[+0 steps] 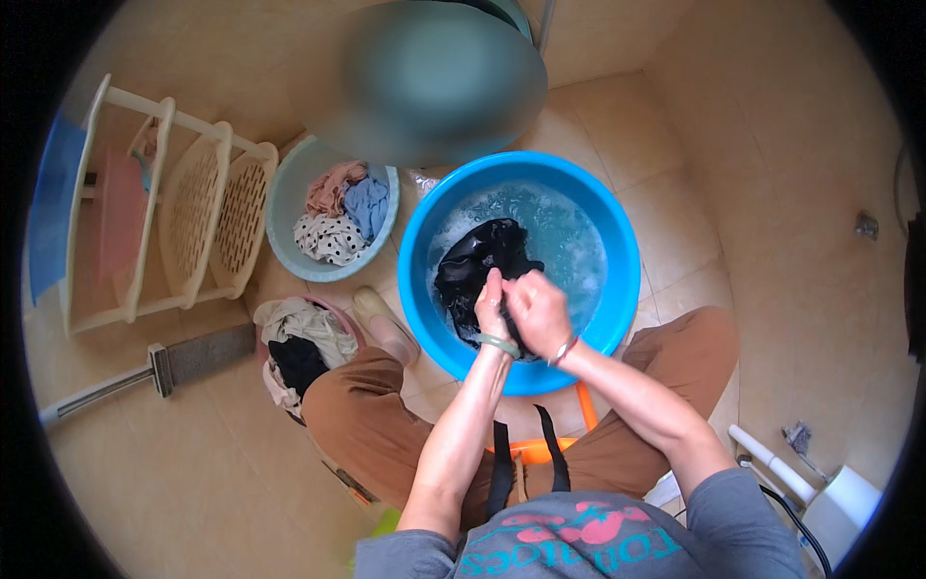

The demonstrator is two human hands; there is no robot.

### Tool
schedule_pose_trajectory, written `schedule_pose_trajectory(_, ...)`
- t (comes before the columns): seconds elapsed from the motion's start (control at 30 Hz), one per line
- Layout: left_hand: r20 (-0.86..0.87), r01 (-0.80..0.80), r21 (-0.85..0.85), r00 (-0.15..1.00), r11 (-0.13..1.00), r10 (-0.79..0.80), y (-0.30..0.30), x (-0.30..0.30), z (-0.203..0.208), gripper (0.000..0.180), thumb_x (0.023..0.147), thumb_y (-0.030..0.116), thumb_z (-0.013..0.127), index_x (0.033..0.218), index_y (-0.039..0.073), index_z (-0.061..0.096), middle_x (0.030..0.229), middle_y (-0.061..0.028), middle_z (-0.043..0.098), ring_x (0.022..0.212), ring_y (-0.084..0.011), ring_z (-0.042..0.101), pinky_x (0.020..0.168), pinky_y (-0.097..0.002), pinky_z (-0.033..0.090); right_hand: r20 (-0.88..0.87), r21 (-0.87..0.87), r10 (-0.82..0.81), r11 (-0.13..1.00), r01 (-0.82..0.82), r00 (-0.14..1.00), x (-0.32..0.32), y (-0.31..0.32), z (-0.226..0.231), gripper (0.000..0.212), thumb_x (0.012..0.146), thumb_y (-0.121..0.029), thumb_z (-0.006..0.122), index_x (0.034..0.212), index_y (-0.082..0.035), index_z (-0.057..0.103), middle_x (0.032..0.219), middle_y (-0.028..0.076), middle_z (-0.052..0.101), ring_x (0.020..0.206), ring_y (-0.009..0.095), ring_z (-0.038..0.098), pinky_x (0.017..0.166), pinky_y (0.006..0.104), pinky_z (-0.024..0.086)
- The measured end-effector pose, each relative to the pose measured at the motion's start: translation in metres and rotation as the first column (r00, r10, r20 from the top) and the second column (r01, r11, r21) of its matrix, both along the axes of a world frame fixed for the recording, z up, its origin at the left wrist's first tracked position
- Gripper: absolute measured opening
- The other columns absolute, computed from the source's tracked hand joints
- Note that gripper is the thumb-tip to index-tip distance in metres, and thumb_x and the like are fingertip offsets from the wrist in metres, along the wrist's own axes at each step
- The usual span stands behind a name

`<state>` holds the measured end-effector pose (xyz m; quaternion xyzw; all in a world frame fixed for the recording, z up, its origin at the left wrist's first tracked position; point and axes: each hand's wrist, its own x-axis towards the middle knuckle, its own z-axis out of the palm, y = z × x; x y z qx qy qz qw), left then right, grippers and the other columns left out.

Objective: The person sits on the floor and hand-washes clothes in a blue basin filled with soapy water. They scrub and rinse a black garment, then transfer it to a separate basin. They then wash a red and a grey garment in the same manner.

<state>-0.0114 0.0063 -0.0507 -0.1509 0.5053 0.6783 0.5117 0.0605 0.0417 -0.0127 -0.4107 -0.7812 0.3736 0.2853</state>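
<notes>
A large blue basin (617, 261) stands on the floor between my knees, holding soapy water with foam at its edges. In it lies a wet black garment (475, 259), bunched up and partly under the water. Both hands are close together over the near side of the basin. My left hand (490, 309), with a pale green bangle at the wrist, is closed on the black cloth. Right beside it, my right hand (540, 311) is curled in a fist on the same cloth. The fingers partly hide the cloth between them.
A pale basin (278, 227) with pink, blue and polka-dot clothes is at the left. Nearer stands a pink basin (355, 323) of white and black clothes. Further left are a cream plastic rack (183, 207) and a flat mop (207, 357). A blurred greenish round shape (434, 87) fills the top.
</notes>
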Motion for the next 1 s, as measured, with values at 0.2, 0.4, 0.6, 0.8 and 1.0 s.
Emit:
schedule_pose_trajectory(0.2,0.361,-0.183,0.421,0.932,0.888,0.021,-0.035,0.009,-0.063,0.031,0.095,0.036,0.054,0.074,0.013,0.055,0.07,0.0037,0.053,0.065,-0.0092,0.051,0.058,-0.0277,0.041,-0.013,0.091,0.147,0.985,-0.145,0.989,-0.006,-0.01,-0.009,0.019,0.088,-0.016,0.056,0.074,-0.004,0.058,0.077,0.013,0.058,0.063,0.035,0.059,0.058,0.0453,0.046)
schedule_pose_trajectory(0.4,-0.025,0.132,-0.183,0.99,0.974,-0.139,-0.01,0.022,-0.021,0.029,0.092,0.032,0.056,0.097,0.004,0.061,0.091,-0.0047,0.064,0.08,-0.0141,0.061,0.073,-0.0273,0.051,0.099,-0.128,-0.126,0.982,0.138,0.987,0.027,0.014,-0.061,0.021,0.092,-0.018,0.052,0.077,-0.003,0.057,0.081,0.017,0.057,0.073,0.04,0.057,0.06,0.0478,0.045)
schedule_pose_trajectory(0.6,0.089,0.011,0.03,0.996,0.999,-0.014,-0.027,-0.01,-0.059,0.031,0.094,0.038,0.055,0.08,0.01,0.06,0.072,0.0022,0.055,0.067,-0.0092,0.052,0.063,-0.0249,0.043,0.046,-0.05,0.136,0.99,-0.134,0.99,-0.009,-0.031,0.027,0.022,0.093,-0.02,0.05,0.078,-0.004,0.055,0.081,0.018,0.056,0.077,0.038,0.059,0.062,0.0472,0.046)
schedule_pose_trajectory(0.8,-0.467,0.348,-0.184,0.792,0.919,-0.393,-0.007,0.014,0.002,0.034,0.097,0.03,0.054,0.075,0.004,0.059,0.072,0.0022,0.054,0.069,-0.0076,0.047,0.066,-0.0255,0.042,0.238,-0.322,-0.084,0.933,0.161,0.968,0.04,0.029,-0.081,0.038,0.095,-0.037,0.047,0.088,-0.003,0.062,0.083,0.021,0.063,0.082,0.039,0.06,0.07,0.0479,0.046)
schedule_pose_trajectory(1.0,-0.775,0.573,-0.497,0.044,0.652,-0.63,-0.02,0.034,0.027,0.025,0.092,0.036,0.056,0.087,0.014,0.067,0.067,-0.0161,0.062,0.063,-0.0319,0.064,0.06,-0.0405,0.05,0.436,-0.486,0.011,0.844,0.225,0.9,0.062,0.07,-0.084,0.059,0.081,-0.059,0.059,0.112,-0.01,0.067,0.118,0.021,0.061,0.107,0.036,0.058,0.095,0.0415,0.044)
